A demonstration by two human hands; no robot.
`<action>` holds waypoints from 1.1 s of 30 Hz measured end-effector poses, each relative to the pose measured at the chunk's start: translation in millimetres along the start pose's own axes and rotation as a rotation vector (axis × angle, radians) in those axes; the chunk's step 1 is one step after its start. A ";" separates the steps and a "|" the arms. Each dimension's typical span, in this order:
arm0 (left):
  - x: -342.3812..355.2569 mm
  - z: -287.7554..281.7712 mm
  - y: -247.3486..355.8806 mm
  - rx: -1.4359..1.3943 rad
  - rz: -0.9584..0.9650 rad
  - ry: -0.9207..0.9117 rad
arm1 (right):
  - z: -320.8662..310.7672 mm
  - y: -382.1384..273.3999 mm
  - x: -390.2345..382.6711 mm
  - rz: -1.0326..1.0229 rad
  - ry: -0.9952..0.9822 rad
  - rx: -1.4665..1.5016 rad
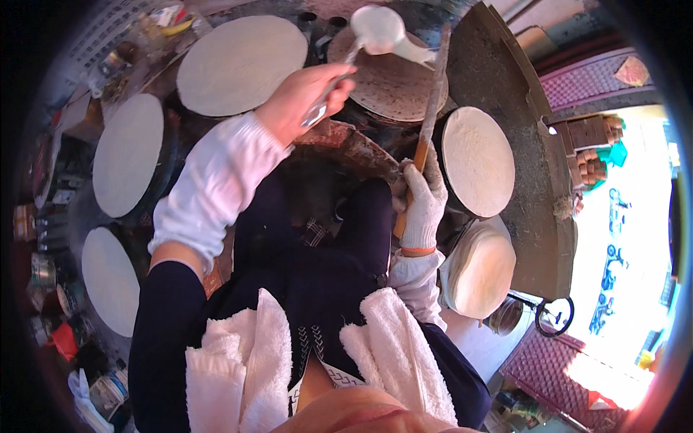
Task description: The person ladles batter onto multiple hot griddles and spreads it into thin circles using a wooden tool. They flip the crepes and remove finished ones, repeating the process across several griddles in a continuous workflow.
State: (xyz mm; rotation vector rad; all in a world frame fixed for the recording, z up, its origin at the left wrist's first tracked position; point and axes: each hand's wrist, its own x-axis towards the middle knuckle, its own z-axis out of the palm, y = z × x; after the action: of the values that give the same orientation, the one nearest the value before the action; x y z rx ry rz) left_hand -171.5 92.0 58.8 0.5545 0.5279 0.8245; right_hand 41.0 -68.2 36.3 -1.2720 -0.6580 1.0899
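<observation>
looks like the pouring step: holds a pale ladle over the far edge of a brown, speckled griddle, with a white streak of batter trailing from it toward the griddle's right edge. clamps the ladle by its handle in the bare left hand; grips a long stick-like tool, wooden near the grasp, in the gloved right hand, slanted up across that same right edge. holds the two hands well apart.

seems to call next for an even spread out toward the griddle's rim, with a steady left wrist.

appears white and fluid in the streak, blurred at its end; cannot tell the amount left in the ladle, or any contact with the griddle. seems set elsewhere into smooth, pale rounds: as a wide round past the griddle's left edge, as a smaller round past its right edge, and as a stack of rounds just beside the right hand.
</observation>
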 end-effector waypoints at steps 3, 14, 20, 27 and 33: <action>76.7 22.8 -18.2 0.210 0.027 0.040 | 2.9 -4.9 21.1 -0.007 0.066 0.028; 196.5 -58.4 -89.1 1.656 0.422 0.529 | -1.7 43.6 103.0 -0.095 0.234 0.040; 202.4 -47.6 -6.8 1.657 0.940 0.702 | -3.4 103.6 162.2 -0.069 0.217 -0.141; 91.4 -60.2 55.8 1.052 0.638 0.461 | 9.2 72.8 173.7 0.087 0.309 0.008; 4.9 -85.7 -59.1 0.582 0.196 0.451 | 33.5 87.4 275.6 -0.155 0.155 -0.285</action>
State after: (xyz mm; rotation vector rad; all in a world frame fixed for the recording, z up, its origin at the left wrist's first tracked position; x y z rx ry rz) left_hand -191.3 84.4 -43.3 0.9720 1.1605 0.9909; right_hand 94.0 190.3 -86.8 -1.5053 -0.7991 0.7802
